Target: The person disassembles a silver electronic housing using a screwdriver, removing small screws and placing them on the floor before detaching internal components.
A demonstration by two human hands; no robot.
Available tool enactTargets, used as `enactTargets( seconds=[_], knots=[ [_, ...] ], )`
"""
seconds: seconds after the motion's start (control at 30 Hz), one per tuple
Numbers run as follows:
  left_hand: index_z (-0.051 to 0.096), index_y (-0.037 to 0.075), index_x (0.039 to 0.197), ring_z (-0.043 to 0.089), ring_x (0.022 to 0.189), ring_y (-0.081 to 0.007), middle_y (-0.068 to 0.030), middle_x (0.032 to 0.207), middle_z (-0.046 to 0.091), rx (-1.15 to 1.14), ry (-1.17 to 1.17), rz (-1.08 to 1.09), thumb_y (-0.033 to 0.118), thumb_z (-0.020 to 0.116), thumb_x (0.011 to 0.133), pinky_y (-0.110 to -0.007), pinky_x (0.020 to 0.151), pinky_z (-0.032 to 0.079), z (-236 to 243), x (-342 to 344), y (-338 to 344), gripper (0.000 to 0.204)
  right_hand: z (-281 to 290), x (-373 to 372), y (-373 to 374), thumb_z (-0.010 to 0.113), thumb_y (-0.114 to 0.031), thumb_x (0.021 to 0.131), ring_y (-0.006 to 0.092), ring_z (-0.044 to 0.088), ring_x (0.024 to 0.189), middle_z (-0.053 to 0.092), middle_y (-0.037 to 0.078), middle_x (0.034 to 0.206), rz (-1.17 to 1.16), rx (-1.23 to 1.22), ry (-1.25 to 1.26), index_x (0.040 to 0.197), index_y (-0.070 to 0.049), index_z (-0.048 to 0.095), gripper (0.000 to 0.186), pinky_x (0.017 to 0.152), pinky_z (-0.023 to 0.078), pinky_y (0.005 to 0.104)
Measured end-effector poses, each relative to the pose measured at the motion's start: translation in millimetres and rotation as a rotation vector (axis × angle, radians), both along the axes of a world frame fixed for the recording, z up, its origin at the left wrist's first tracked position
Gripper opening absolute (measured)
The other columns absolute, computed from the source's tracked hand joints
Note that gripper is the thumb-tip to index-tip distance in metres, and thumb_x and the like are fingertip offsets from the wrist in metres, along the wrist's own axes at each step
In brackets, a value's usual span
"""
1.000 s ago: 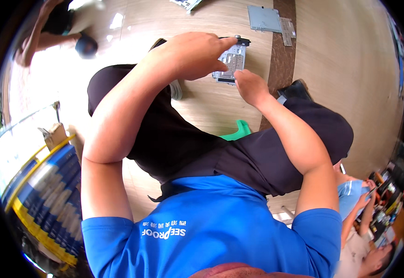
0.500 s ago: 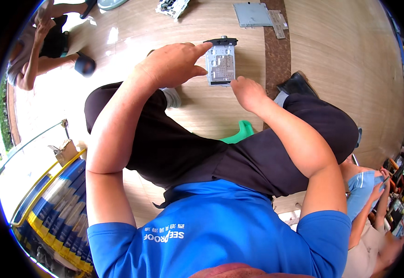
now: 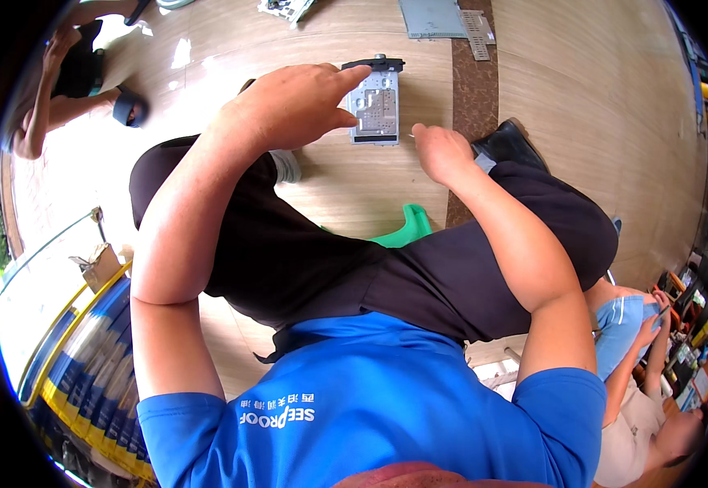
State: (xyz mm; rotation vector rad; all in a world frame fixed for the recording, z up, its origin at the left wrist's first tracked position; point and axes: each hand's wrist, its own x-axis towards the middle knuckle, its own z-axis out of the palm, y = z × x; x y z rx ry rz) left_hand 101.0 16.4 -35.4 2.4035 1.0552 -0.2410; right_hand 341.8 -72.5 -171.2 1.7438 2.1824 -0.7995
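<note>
A boxy metal electronic unit (image 3: 376, 110) with a dark panel and a small knob at its far end rests on the floor in front of me. Its top has a perforated plate and a dark strip at the near end. My left hand (image 3: 293, 106) grips it from the left, index finger over the far corner near the dark panel and thumb at the left edge; the other fingers are hidden. Just right of the unit's near end, apart from it, is my right hand (image 3: 443, 152), fingers curled in a pinch. A tiny light tip shows at its fingertips, too small to name.
Beyond the unit lie a flat grey metal cover (image 3: 433, 18), a slotted metal plate (image 3: 477, 34) and a circuit board (image 3: 287, 8). A green plastic piece (image 3: 411, 228) sits between my legs. One person sits at the far left, another at the lower right beside assorted tools (image 3: 691, 325).
My right hand has come away from the unit's near right corner, slightly to the right. The left hand stays on the unit. The whole view has shifted a little.
</note>
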Motion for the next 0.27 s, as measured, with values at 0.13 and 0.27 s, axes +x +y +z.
enactTargets(
  seconds=[0.13, 0.27],
  knots=[
    [0.043, 0.007, 0.137, 0.060, 0.104, -0.0333, -0.0169, 0.108, 0.064, -0.017, 0.015, -0.042, 0.027, 0.063, 0.088, -0.043, 0.087, 0.049, 3.8, 6.1, 0.3, 0.056, -3.1, 0.5, -1.9, 0.048, -0.015, 0.088, 0.0405, 0.062, 0.084, 0.063, 0.021, 0.086, -0.028, 0.111, 0.067, 0.095, -0.004, 0.054, 0.014, 0.073, 0.049, 0.0515],
    [0.040, 0.009, 0.139, 0.061, 0.103, -0.0330, -0.0193, 0.107, 0.064, -0.005, 0.013, -0.029, 0.026, 0.063, 0.089, -0.043, 0.087, 0.049, -3.5, 3.5, 0.7, 0.058, -4.5, -4.5, -0.1, 0.053, -0.017, 0.087, 0.0391, 0.062, 0.089, 0.063, 0.019, 0.092, -0.016, 0.128, 0.100, 0.094, -0.006, 0.054, 0.013, 0.075, 0.049, 0.0503]
  ],
)
